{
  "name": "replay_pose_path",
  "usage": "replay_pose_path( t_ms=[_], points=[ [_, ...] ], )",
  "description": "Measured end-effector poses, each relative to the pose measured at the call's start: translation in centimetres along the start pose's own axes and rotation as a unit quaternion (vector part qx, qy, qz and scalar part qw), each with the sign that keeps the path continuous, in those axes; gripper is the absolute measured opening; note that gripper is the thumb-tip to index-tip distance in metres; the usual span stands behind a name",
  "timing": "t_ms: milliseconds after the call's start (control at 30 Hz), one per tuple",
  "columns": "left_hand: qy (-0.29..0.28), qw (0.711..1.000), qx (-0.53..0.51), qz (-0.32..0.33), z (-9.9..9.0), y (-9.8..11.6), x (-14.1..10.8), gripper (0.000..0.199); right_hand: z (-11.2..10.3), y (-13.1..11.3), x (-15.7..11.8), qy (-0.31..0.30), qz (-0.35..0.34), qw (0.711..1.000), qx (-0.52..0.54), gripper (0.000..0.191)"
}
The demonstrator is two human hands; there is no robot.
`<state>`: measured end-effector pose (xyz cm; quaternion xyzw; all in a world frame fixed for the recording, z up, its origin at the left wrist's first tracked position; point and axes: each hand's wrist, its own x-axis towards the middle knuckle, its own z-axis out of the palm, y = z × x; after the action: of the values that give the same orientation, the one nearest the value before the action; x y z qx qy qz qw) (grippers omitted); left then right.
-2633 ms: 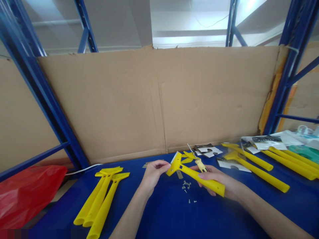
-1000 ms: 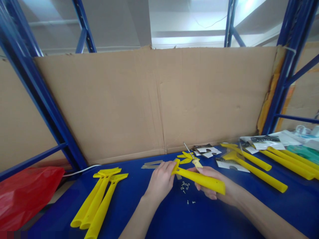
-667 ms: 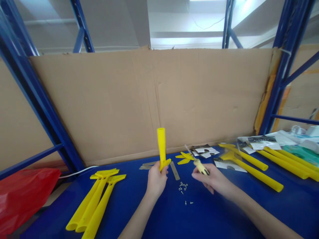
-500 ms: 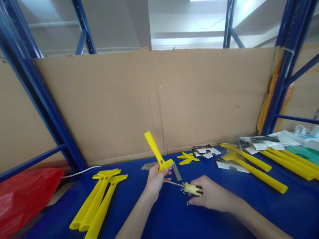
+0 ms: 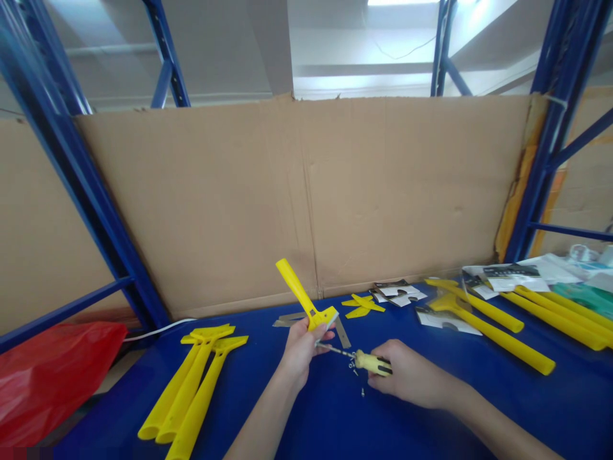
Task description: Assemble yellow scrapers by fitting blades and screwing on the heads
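Bright light falls from a ceiling lamp [image 5: 402, 2] above the grip [image 5: 302, 348]; small parts beside it look soft.

Head camera: on the person's head, facing the cardboard [image 5: 215, 204] nearly square-on, tilted slightly down.
Table [image 5: 325, 415]: seen from above, before the cardboard.
Left hand [image 5: 297, 350], right hand [image 5: 405, 370]: at arm's length, nearer than the cardboard.
Ceiling [image 5: 359, 51]: in view above the cardboard, farther off.
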<state>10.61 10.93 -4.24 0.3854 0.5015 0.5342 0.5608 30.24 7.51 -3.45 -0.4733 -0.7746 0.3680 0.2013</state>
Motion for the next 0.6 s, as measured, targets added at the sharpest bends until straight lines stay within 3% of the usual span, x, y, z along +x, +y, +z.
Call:
replay_pose_path(
  t_ms=[167,300,600],
  points=[
    [-0.066,0.997,0.016,-0.022,0.4,-0.1,-0.3,0.021,0.4,-0.4,2.4,0.087,0.056,0.98,0.17,0.012],
    [-0.099,0.994,0.022,-0.033,0.5,-0.4,-0.2,0.026,0.5,-1.0,4.7,0.157,0.049,0.955,0.247,0.009],
    [-0.119,0.992,0.017,-0.029,0.5,-0.8,-0.2,0.023,1.7,-1.3,7.1,0.186,0.036,0.952,0.238,0.006]
  ],
)
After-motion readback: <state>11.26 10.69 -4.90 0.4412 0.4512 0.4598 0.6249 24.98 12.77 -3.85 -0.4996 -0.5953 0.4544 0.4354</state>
